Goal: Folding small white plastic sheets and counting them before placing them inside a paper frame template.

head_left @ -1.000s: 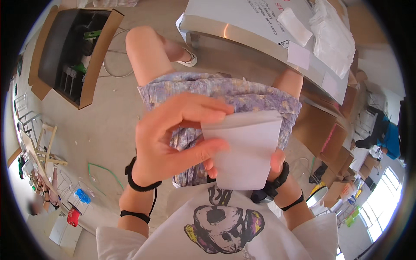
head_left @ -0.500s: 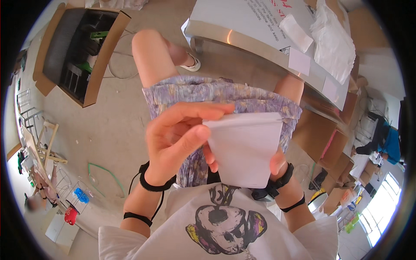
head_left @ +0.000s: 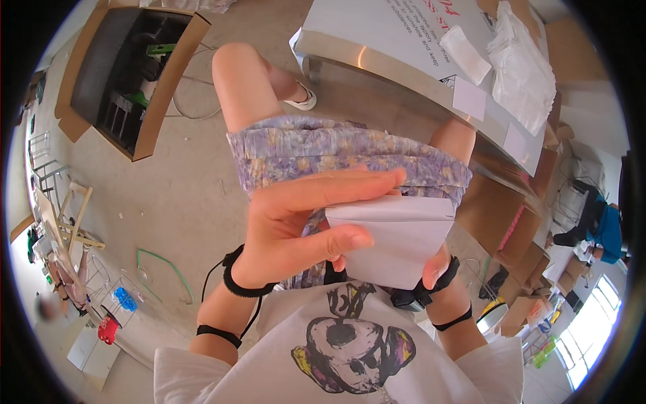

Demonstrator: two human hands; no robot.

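Note:
A thick stack of white cards is held over my lap, its layered far edge showing and its broad face tilted up. My left hand grips it from the left, with the thumb across the top face and the fingers stretched along the far edge. At the right edge, the thumb of my right hand presses on the stack. Most of the right hand is hidden beneath the cards; a few fingertips show at the lower left side. Black bands circle both wrists.
A metal-edged table stands ahead on the right, bearing a loose white card and crumpled white plastic bags. Far left is an open cardboard box with black and green contents. Cardboard boxes crowd the right side.
My left hand has moved right, its thumb sliding farther over the top of the stack and its fingers farther along the far edge. The stack has tipped, showing more of that edge.

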